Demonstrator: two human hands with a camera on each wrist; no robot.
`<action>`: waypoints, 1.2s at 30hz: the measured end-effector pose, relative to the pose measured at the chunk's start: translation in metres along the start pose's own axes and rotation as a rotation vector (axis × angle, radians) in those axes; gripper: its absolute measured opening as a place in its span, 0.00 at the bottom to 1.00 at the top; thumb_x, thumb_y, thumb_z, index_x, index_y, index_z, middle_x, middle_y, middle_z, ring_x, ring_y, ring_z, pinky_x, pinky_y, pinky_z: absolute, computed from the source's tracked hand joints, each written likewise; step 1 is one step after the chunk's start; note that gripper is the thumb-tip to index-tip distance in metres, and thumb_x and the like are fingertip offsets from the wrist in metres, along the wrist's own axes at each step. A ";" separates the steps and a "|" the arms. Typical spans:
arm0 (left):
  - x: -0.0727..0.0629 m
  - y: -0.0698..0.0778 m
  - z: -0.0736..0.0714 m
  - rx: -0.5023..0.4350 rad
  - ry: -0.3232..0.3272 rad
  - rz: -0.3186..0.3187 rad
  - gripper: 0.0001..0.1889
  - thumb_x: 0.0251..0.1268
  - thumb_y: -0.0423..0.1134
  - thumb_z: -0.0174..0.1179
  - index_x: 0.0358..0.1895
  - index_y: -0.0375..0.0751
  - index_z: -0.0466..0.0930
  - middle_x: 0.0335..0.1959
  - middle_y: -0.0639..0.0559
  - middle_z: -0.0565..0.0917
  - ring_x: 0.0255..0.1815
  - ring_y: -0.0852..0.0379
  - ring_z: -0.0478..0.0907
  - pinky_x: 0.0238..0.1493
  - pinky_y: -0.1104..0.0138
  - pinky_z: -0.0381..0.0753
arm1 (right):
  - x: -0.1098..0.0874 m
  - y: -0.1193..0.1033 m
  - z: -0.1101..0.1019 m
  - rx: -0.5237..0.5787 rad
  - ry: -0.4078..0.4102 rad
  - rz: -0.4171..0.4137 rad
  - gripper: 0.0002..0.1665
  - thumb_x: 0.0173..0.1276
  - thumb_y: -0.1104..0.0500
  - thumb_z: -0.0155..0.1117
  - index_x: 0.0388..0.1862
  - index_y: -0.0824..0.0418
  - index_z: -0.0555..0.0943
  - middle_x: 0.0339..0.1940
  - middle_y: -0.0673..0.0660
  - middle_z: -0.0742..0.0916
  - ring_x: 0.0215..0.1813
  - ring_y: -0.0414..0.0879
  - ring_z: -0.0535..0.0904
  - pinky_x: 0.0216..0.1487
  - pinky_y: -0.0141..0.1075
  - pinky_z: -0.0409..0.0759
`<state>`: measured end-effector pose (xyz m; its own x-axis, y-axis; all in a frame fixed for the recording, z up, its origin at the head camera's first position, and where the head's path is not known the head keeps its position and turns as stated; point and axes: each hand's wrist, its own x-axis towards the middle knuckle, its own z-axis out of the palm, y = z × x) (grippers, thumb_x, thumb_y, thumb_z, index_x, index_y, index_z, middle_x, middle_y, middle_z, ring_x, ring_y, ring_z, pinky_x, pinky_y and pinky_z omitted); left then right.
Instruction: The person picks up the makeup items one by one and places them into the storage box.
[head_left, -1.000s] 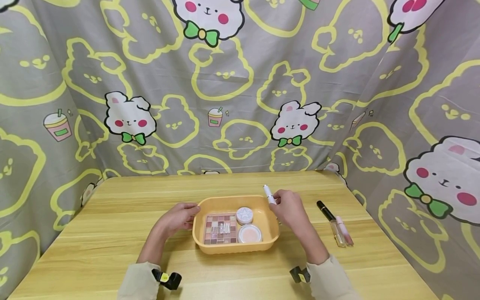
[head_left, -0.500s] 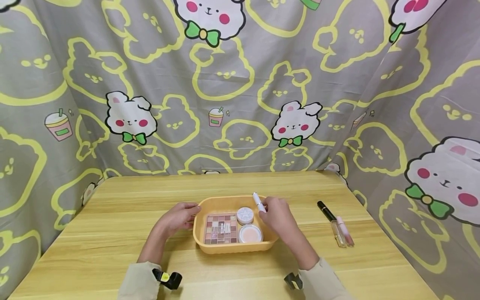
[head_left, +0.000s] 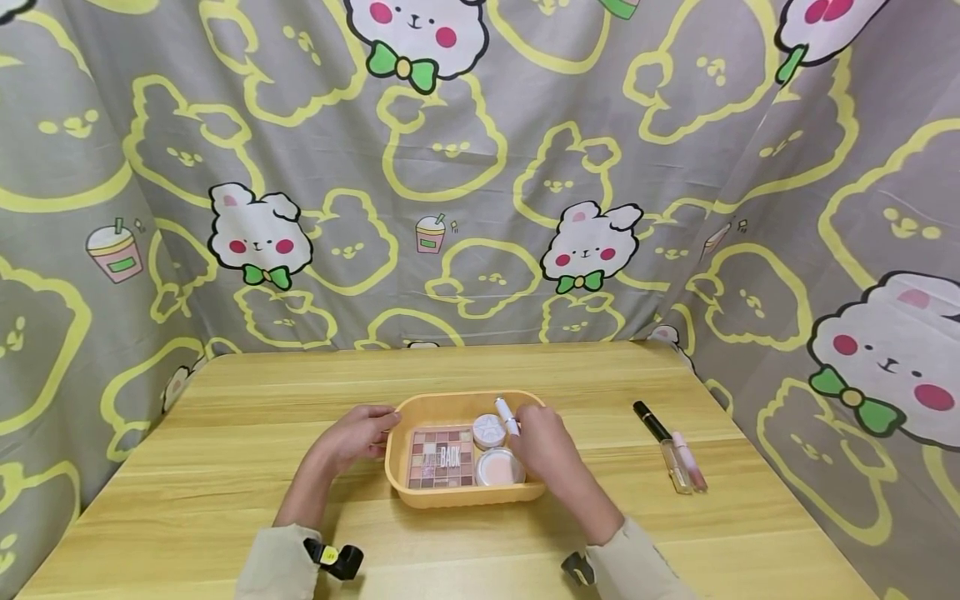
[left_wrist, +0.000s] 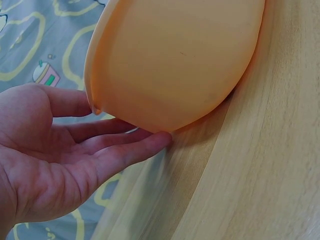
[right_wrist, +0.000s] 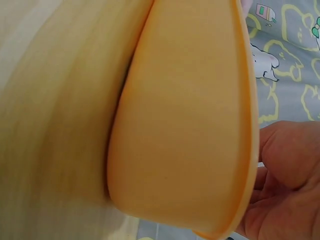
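At the tray (head_left: 465, 501), found about midway between the left and right edges of the table (head_left: 225, 467), the left end is gripped by the left hand (head_left: 362, 435), thumb over the rim. The palette (head_left: 441, 458), star case (head_left: 490, 431) and compact (head_left: 499, 468) are already contained. The white tube (head_left: 506, 412) is pinched by the right hand (head_left: 543, 440) over the tray's right part; its release is judged outstanding. Near the table's right edge, the black tube (head_left: 651, 421), clear tube (head_left: 677, 468) and pink tube (head_left: 690, 463) are left outside. Whether black and clear are joined cannot be told.
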<state>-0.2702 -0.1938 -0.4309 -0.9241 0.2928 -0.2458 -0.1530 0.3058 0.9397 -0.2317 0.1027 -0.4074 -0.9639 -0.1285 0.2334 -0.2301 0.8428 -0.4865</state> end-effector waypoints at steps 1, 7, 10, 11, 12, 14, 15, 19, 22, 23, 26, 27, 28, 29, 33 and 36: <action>0.000 0.000 0.000 -0.001 0.000 0.001 0.28 0.82 0.41 0.46 0.74 0.21 0.60 0.62 0.31 0.79 0.58 0.45 0.81 0.55 0.54 0.86 | 0.000 0.000 0.001 -0.009 0.002 -0.005 0.07 0.59 0.69 0.74 0.26 0.67 0.82 0.19 0.53 0.80 0.22 0.43 0.72 0.19 0.30 0.69; -0.001 0.001 0.000 0.002 -0.002 0.001 0.29 0.82 0.41 0.46 0.74 0.22 0.59 0.62 0.32 0.79 0.58 0.46 0.81 0.54 0.55 0.86 | 0.000 0.003 0.005 -0.044 0.023 -0.025 0.08 0.59 0.69 0.74 0.25 0.68 0.82 0.17 0.54 0.78 0.21 0.43 0.71 0.18 0.31 0.68; -0.001 0.001 0.000 0.007 -0.001 -0.001 0.30 0.82 0.42 0.46 0.74 0.22 0.59 0.62 0.32 0.79 0.58 0.45 0.81 0.55 0.55 0.86 | 0.000 0.003 0.006 -0.047 0.022 -0.022 0.07 0.59 0.69 0.74 0.27 0.69 0.82 0.17 0.54 0.78 0.21 0.43 0.71 0.18 0.30 0.68; -0.001 0.001 0.000 0.007 -0.001 -0.001 0.30 0.82 0.42 0.46 0.75 0.22 0.58 0.63 0.31 0.78 0.58 0.45 0.81 0.55 0.55 0.86 | 0.000 0.004 0.006 -0.051 0.023 -0.025 0.07 0.59 0.69 0.74 0.27 0.69 0.83 0.17 0.54 0.78 0.21 0.43 0.71 0.18 0.30 0.68; -0.001 0.001 0.000 0.007 0.000 -0.002 0.30 0.82 0.42 0.46 0.75 0.22 0.58 0.63 0.31 0.78 0.58 0.45 0.81 0.55 0.55 0.85 | -0.001 0.003 0.006 -0.050 0.021 -0.026 0.07 0.59 0.69 0.74 0.26 0.69 0.83 0.17 0.54 0.78 0.21 0.43 0.71 0.18 0.30 0.68; -0.001 0.002 0.000 0.004 0.002 -0.003 0.30 0.82 0.42 0.46 0.75 0.22 0.59 0.63 0.31 0.78 0.58 0.45 0.81 0.55 0.54 0.85 | -0.001 0.003 0.007 -0.055 0.020 -0.033 0.07 0.60 0.69 0.73 0.26 0.69 0.82 0.17 0.54 0.77 0.20 0.43 0.70 0.18 0.30 0.67; -0.001 0.002 0.000 0.004 0.002 -0.003 0.29 0.82 0.42 0.46 0.74 0.22 0.59 0.62 0.31 0.78 0.58 0.45 0.81 0.55 0.54 0.85 | -0.001 0.003 0.007 -0.060 0.021 -0.036 0.08 0.60 0.69 0.73 0.25 0.69 0.82 0.16 0.54 0.76 0.20 0.43 0.70 0.18 0.30 0.67; -0.001 0.001 0.000 0.004 0.006 -0.006 0.29 0.82 0.42 0.46 0.74 0.22 0.59 0.62 0.32 0.79 0.58 0.46 0.81 0.55 0.54 0.86 | -0.002 0.003 0.008 -0.076 0.017 -0.038 0.09 0.61 0.68 0.73 0.24 0.67 0.81 0.16 0.53 0.75 0.20 0.43 0.69 0.17 0.30 0.66; -0.001 0.001 0.000 0.006 0.006 -0.007 0.29 0.82 0.42 0.46 0.74 0.22 0.59 0.62 0.32 0.79 0.58 0.45 0.81 0.56 0.54 0.85 | -0.002 0.003 0.009 -0.092 0.024 -0.038 0.11 0.61 0.68 0.73 0.23 0.66 0.80 0.16 0.53 0.76 0.20 0.43 0.70 0.17 0.31 0.68; -0.001 0.001 0.000 0.005 0.006 -0.007 0.29 0.82 0.42 0.46 0.74 0.22 0.59 0.63 0.31 0.78 0.59 0.45 0.81 0.56 0.54 0.85 | -0.002 0.003 0.009 -0.097 0.026 -0.038 0.12 0.61 0.68 0.73 0.22 0.66 0.79 0.16 0.53 0.76 0.20 0.43 0.70 0.17 0.32 0.69; -0.001 0.001 0.000 0.003 0.008 -0.008 0.29 0.82 0.41 0.46 0.74 0.22 0.59 0.63 0.31 0.78 0.59 0.44 0.81 0.56 0.54 0.85 | -0.002 0.003 0.009 -0.110 0.032 -0.036 0.13 0.60 0.68 0.73 0.20 0.64 0.78 0.17 0.54 0.77 0.21 0.44 0.71 0.18 0.33 0.71; -0.002 0.001 0.000 0.004 0.007 -0.007 0.29 0.82 0.41 0.46 0.74 0.22 0.58 0.63 0.31 0.78 0.59 0.44 0.81 0.56 0.54 0.85 | -0.001 0.003 0.009 -0.114 0.031 -0.036 0.13 0.60 0.68 0.73 0.20 0.64 0.78 0.17 0.55 0.78 0.21 0.44 0.72 0.18 0.34 0.72; -0.002 0.002 0.000 0.003 0.006 -0.007 0.29 0.82 0.41 0.46 0.74 0.22 0.58 0.63 0.31 0.78 0.59 0.44 0.81 0.56 0.54 0.85 | -0.001 0.004 0.009 -0.116 0.029 -0.035 0.12 0.59 0.68 0.73 0.20 0.64 0.78 0.17 0.55 0.78 0.21 0.44 0.72 0.19 0.34 0.72; -0.002 0.002 0.000 0.001 0.008 -0.007 0.30 0.82 0.41 0.46 0.75 0.22 0.58 0.63 0.31 0.78 0.59 0.44 0.81 0.56 0.54 0.85 | -0.001 0.004 0.010 -0.116 0.028 -0.032 0.12 0.59 0.69 0.73 0.21 0.64 0.78 0.18 0.55 0.79 0.21 0.45 0.72 0.19 0.34 0.73; -0.002 0.002 0.000 0.006 0.006 -0.008 0.30 0.82 0.41 0.46 0.75 0.22 0.58 0.63 0.31 0.78 0.59 0.45 0.81 0.56 0.54 0.85 | -0.001 0.004 0.010 -0.120 0.024 -0.021 0.12 0.59 0.69 0.72 0.21 0.64 0.79 0.18 0.56 0.79 0.22 0.45 0.73 0.20 0.35 0.74; -0.002 0.002 0.000 0.010 0.008 -0.011 0.30 0.82 0.42 0.46 0.75 0.22 0.58 0.63 0.31 0.78 0.59 0.45 0.80 0.56 0.54 0.85 | -0.001 0.004 0.010 -0.120 0.022 -0.014 0.12 0.60 0.69 0.72 0.21 0.64 0.78 0.18 0.56 0.79 0.21 0.45 0.73 0.19 0.35 0.74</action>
<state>-0.2686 -0.1934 -0.4285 -0.9249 0.2822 -0.2546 -0.1602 0.3181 0.9344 -0.2332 0.1012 -0.4178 -0.9573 -0.1299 0.2582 -0.2241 0.8977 -0.3794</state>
